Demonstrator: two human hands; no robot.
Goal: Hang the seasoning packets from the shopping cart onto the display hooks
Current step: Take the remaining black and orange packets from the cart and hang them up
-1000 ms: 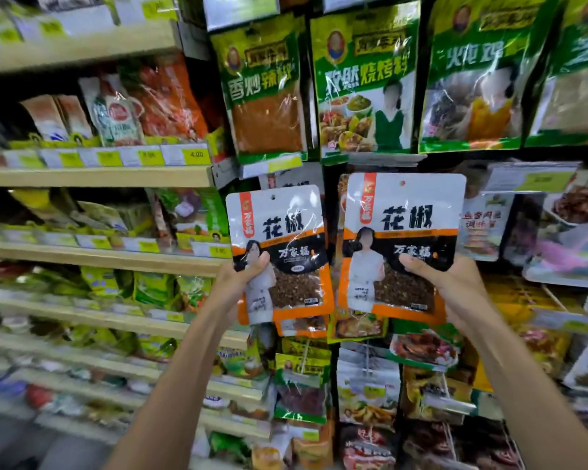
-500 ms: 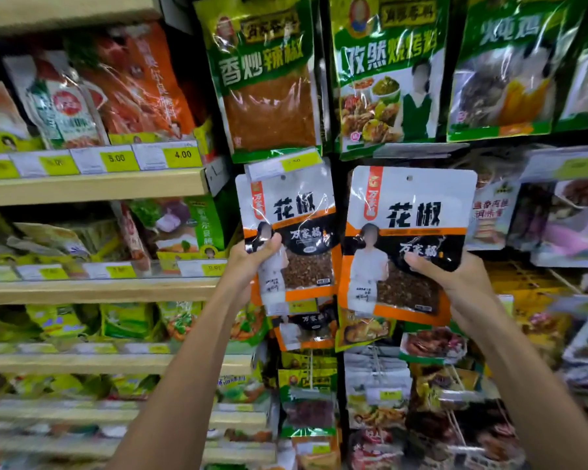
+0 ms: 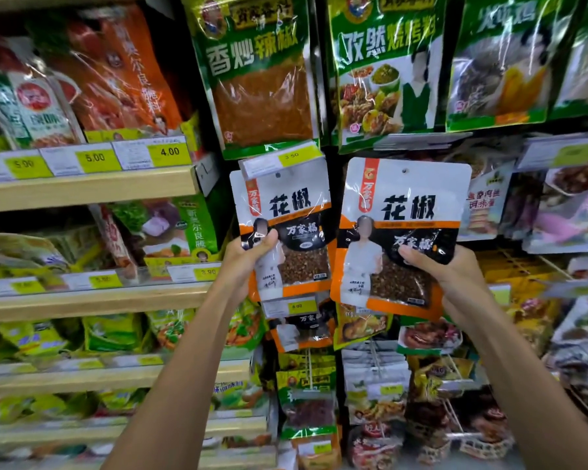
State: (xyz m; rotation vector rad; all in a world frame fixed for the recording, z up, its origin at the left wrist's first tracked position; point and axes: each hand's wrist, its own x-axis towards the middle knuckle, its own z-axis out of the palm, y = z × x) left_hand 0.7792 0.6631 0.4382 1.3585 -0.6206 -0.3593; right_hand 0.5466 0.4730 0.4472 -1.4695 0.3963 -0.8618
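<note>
Right pepper packet is upright, below and right of the yellow price tag. Left pepper packet is directly below the tag, top edge overlapping it. Right hand and left hand each pinch their packet, thumb in front.

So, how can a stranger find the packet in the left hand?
Below the big green chili-powder bag, the left hand holds a white, orange and black packet. Unlike its twin in the right hand, its top reaches the yellow 3.50 price tag.
</note>
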